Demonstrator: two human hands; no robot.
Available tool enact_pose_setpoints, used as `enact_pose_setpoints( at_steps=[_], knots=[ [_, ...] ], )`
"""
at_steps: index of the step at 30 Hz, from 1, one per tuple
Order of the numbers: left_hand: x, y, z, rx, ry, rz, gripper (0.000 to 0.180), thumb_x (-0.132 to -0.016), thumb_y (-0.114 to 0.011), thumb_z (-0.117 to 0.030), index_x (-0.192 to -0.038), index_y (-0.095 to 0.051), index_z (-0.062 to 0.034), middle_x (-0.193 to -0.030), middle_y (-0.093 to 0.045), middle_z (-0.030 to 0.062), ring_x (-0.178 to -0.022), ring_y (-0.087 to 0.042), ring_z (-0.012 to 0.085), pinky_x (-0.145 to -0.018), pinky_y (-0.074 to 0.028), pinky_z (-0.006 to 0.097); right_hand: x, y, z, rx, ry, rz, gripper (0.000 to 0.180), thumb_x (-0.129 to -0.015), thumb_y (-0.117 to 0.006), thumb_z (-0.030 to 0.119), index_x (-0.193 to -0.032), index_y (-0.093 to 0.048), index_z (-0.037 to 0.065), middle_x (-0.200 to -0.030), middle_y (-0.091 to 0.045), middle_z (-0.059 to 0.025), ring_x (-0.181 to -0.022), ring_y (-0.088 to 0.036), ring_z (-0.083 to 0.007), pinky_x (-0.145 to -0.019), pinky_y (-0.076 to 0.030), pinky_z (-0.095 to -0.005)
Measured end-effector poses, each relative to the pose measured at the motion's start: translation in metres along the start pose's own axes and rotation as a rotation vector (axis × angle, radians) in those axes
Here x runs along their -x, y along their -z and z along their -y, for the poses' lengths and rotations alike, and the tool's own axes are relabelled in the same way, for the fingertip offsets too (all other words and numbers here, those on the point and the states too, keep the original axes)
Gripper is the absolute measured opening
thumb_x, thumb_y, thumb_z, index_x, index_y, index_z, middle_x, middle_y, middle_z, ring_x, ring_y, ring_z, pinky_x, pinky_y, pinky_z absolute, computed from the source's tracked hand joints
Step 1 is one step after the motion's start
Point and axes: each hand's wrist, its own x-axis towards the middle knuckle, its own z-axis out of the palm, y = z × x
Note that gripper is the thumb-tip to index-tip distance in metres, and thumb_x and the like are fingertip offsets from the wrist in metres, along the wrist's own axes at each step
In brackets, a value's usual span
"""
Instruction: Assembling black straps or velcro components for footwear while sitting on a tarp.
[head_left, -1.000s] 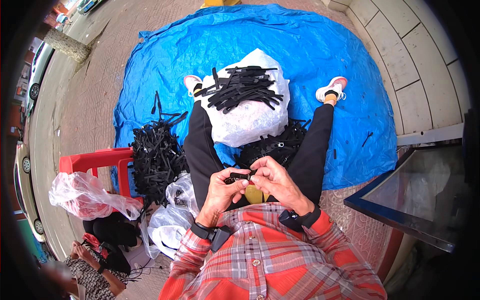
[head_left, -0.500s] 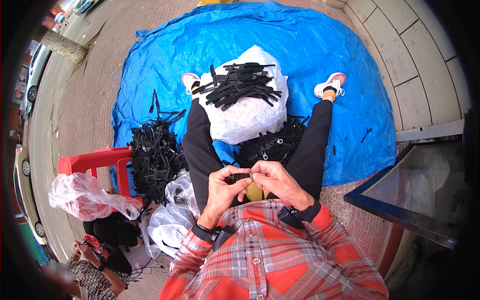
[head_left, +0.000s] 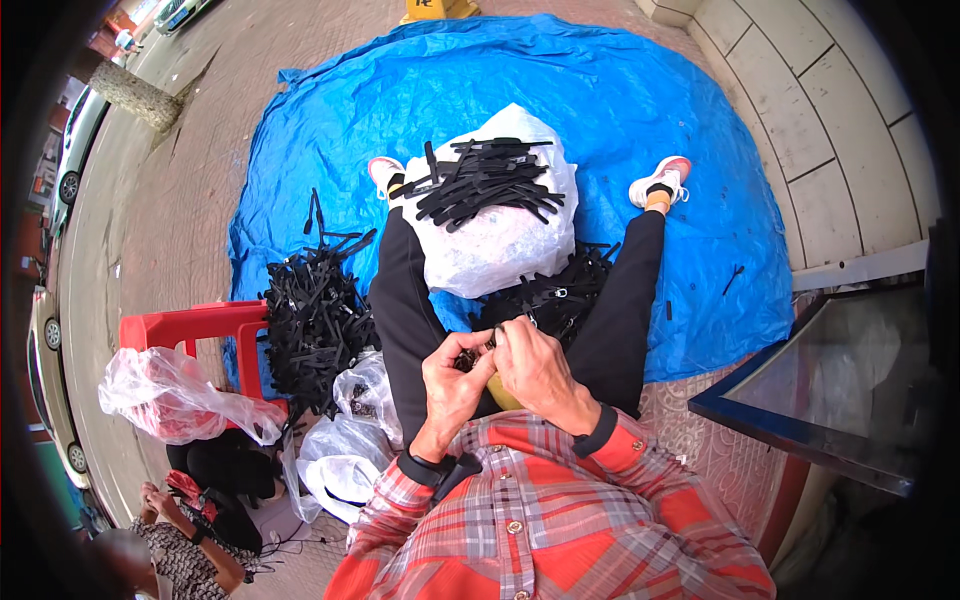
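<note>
A small black strip piece is being held between both hands in front of the lap, above the black-trousered legs. The left hand is being kept closed around the piece, fingers curled over it; the right hand is being pressed against it from the other side, fingertips pinching at its end, so the piece itself is being largely hidden. Judged from this, a single piece is being worked or fitted by hand, mid-step; the next move is being judged to call for a steady pinch and fine finger alignment, since the part is small and mostly covered. A white plastic sack topped with black strips is being kept between the legs on the blue tarpaulin, with a larger heap of black strips beside the red stool. Compared with a second ago, the hands are being held closer together and lower toward the body, and the piece, then plainly visible between the fingertips, is now being covered.
</note>
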Motion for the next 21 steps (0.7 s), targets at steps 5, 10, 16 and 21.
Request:
enact_pose_setpoints(
  at_steps=[5,10,16,21],
  knots=[
    [-0.005,-0.004,-0.007,0.091,0.191,-0.060,0.014,-0.077,-0.065,-0.001,-0.091,-0.061,0.0021,-0.070,-0.057,-0.0017,-0.058,-0.050,0.0034,-0.051,-0.040,0.017,0.003,-0.007,-0.006,-0.337,-0.384,-0.006,0.009,-0.086,-0.049,0.006,-0.083,-0.047,-0.002,-0.069,-0.051,-0.0186,-0.061,-0.053,-0.0376,-0.052,-0.042,-0.0413],
    [-0.005,0.000,0.001,-0.168,-0.156,-0.031,0.013,-0.076,-0.066,-0.002,-0.087,-0.061,0.0014,-0.068,-0.058,0.0013,-0.059,-0.051,0.0055,-0.052,-0.040,0.019,-0.004,0.003,0.003,-0.254,-0.304,-0.002,0.021,-0.086,-0.057,0.016,-0.079,-0.053,-0.003,-0.067,-0.057,-0.0138,-0.054,-0.057,-0.0238,-0.048,-0.043,-0.0329],
    [-0.004,-0.003,0.003,-0.181,-0.381,-0.030,0.016,-0.076,-0.066,0.001,-0.091,-0.062,0.0014,-0.072,-0.060,0.0025,-0.058,-0.051,0.0056,-0.050,-0.040,0.020,-0.002,0.001,0.003,-0.950,-0.676,-0.070,0.021,-0.089,-0.056,0.019,-0.077,-0.055,0.002,-0.060,-0.054,-0.0014,-0.047,-0.047,-0.0045,-0.042,-0.037,-0.0197],
    [-0.002,-0.009,-0.004,0.191,0.036,-0.091,0.011,-0.082,-0.057,-0.001,-0.092,-0.060,0.0018,-0.061,-0.051,-0.0025,-0.043,-0.036,0.0012,-0.039,-0.025,0.018,-0.002,0.001,0.007,-1.012,-0.689,-0.071,0.019,-0.089,-0.055,0.018,-0.079,-0.055,0.002,-0.061,-0.054,-0.0013,-0.048,-0.047,-0.0045,-0.042,-0.037,-0.0187]
  ],
)
